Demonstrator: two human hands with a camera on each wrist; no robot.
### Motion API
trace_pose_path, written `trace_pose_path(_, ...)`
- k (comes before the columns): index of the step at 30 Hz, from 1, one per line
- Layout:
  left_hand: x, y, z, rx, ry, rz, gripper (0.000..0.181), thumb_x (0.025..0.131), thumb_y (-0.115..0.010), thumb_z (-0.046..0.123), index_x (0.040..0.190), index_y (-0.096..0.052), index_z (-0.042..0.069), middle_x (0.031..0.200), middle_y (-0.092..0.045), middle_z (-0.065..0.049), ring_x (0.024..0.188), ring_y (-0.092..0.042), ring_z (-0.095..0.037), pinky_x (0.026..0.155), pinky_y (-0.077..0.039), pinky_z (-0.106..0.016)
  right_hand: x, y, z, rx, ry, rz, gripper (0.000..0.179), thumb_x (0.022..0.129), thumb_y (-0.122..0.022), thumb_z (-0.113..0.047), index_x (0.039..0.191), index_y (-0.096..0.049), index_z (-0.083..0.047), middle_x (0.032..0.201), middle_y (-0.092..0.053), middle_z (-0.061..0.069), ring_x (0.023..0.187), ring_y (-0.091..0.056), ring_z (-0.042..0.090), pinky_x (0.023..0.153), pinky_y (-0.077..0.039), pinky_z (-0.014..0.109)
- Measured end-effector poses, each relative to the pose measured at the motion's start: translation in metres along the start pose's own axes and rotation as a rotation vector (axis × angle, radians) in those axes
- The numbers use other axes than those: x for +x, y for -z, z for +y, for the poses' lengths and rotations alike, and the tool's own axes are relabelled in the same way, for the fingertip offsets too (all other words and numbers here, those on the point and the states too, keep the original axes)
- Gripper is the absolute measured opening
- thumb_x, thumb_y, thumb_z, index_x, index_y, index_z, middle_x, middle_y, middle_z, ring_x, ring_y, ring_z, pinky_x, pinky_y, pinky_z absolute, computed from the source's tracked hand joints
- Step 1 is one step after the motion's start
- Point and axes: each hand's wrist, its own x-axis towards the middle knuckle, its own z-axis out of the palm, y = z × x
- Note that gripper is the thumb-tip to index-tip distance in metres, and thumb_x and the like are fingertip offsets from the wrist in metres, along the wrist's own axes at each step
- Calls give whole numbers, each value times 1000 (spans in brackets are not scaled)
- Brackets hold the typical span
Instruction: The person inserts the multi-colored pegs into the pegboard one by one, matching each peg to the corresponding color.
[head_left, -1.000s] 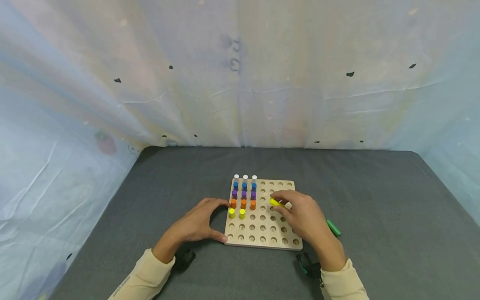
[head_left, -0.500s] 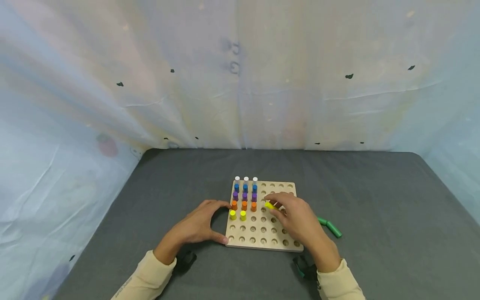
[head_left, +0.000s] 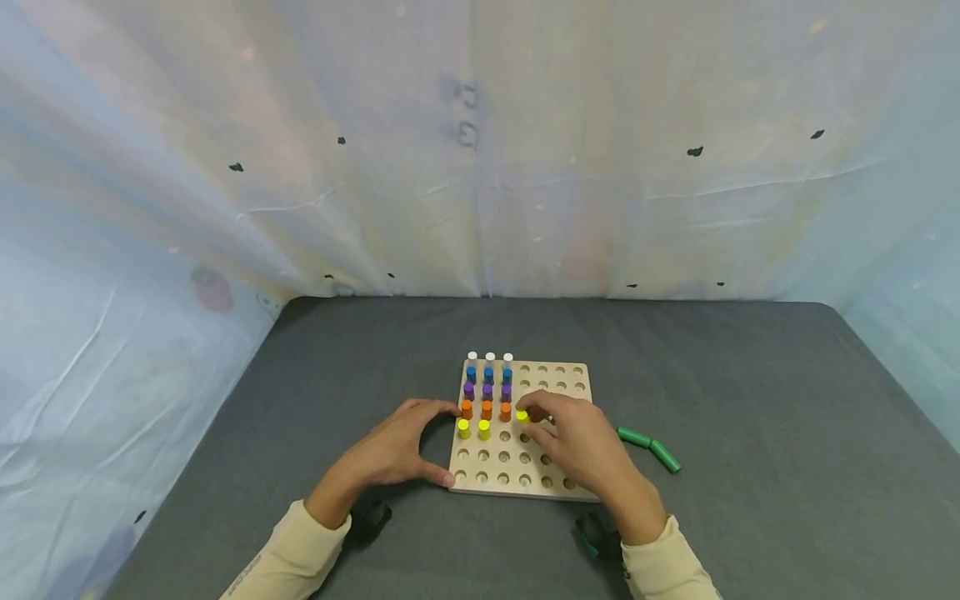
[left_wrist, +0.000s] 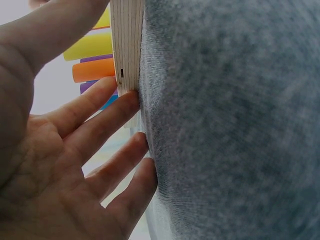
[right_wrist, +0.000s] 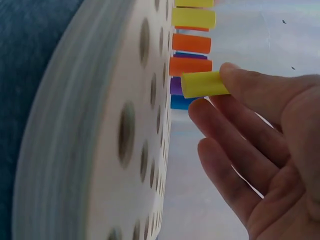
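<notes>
A square wooden pegboard (head_left: 472, 467) with rows of round holes lies on the dark cloth. My left hand (head_left: 390, 446) rests at its left side, thumb at the near corner and fingertips against the edge (left_wrist: 126, 50). My right hand (head_left: 585, 437) pinches a yellow peg (right_wrist: 202, 84) between thumb and fingers, roughly upright over the board, just right of the orange row. Two yellow pegs (head_left: 484, 430) stand in the board at the left. Behind them stand rows of three orange (head_left: 487, 410), purple (head_left: 487, 392), blue (head_left: 489, 376) and white pegs (head_left: 490, 358).
Two green pegs (head_left: 664, 457) lie end to end on the grey cloth (head_left: 780, 433), right of the board beyond my right hand. A pale, marked curtain (head_left: 555, 167) hangs behind the table and along both sides.
My right hand has moved left across the board with the yellow peg, which has turned from lying sideways to more upright. Both green pegs now show fully. The left hand stays put.
</notes>
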Motion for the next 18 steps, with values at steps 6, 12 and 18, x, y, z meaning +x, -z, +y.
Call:
trace_pose_path(6, 1, 0, 0, -4, 4, -16, 89, 62, -93, 45, 138, -53, 24, 146, -51, 0, 141, -39, -26, 112, -36, -56, -1, -6, -3, -11, 40, 31, 24, 86, -79, -23, 108, -72, -22, 98, -77, -7, 88, -72, 12, 79, -56, 39)
trace_pose_path(12, 1, -1, -1, -6, -4, -17, 89, 62, -93, 45, 138, -53, 24, 146, -51, 0, 141, -39, -26, 112, -36, -56, -1, -13, -6, -6, 60, 24, 24, 88, -77, -25, 111, -71, -24, 97, -76, -9, 86, -71, 10, 75, -55, 33)
trace_pose_path(18, 0, 0, -1, -10, -15, 0, 90, 61, -93, 46, 139, -53, 23, 146, -52, -1, 140, -40, -26, 112, -37, -56, 1, -18, -8, -34, 90, 28, 23, 87, -77, -26, 109, -71, -25, 93, -76, -10, 82, -71, 5, 69, -51, 28)
